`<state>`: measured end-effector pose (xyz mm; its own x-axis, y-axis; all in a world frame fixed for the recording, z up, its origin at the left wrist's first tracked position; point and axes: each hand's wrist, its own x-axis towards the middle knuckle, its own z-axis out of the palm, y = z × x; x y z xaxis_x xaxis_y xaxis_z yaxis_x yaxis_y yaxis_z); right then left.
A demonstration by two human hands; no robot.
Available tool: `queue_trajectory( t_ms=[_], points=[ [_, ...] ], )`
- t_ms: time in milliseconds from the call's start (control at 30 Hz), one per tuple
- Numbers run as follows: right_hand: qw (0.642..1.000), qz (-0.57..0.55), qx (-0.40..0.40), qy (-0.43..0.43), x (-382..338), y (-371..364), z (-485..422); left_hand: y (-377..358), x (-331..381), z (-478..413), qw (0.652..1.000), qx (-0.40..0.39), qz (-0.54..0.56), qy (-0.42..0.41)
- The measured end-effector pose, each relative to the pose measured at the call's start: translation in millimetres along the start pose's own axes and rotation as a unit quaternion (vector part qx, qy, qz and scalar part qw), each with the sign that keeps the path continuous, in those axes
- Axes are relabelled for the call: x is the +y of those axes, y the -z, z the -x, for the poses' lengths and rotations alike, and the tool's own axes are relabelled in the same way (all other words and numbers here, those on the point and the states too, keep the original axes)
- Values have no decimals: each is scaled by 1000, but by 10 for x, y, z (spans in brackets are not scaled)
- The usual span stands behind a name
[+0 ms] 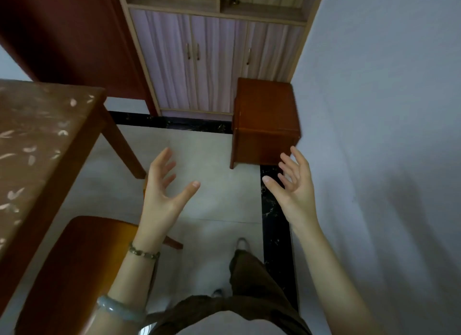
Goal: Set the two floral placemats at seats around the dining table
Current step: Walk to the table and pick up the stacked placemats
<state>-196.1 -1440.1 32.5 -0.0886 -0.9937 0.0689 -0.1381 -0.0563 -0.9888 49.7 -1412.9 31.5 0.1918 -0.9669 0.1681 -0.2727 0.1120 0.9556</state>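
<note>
Both hands are raised in front of the body, empty and spread wide, palms turned toward each other with a clear gap between them. The left hand (162, 195) has its fingers fanned and slightly curled, thumb stretched out to the right toward the other hand. The right hand (295, 187) mirrors it, fingers splayed and pointing up and forward, thumb reaching left. Both forearms are bare and angle up from the lower edge of the view. The left wrist carries a beaded bracelet (143, 252), and a pale bangle (119, 308) sits lower on that forearm.
</note>
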Motion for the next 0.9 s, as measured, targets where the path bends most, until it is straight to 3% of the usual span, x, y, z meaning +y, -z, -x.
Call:
queue_trajectory(
  t_ms=[300,533,900],
  points=[
    [993,-31,-113,19,159,-694,-2224,-178,-347,-1687,991,130,1,22],
    [968,-54,-241,42,-7,-1368,-4103,-201,-398,-3140,968,245,-17,51],
    [912,-53,-404,45,13,-2917,-5619,408,-973,-4241,920,376,-45,101]
  ],
)
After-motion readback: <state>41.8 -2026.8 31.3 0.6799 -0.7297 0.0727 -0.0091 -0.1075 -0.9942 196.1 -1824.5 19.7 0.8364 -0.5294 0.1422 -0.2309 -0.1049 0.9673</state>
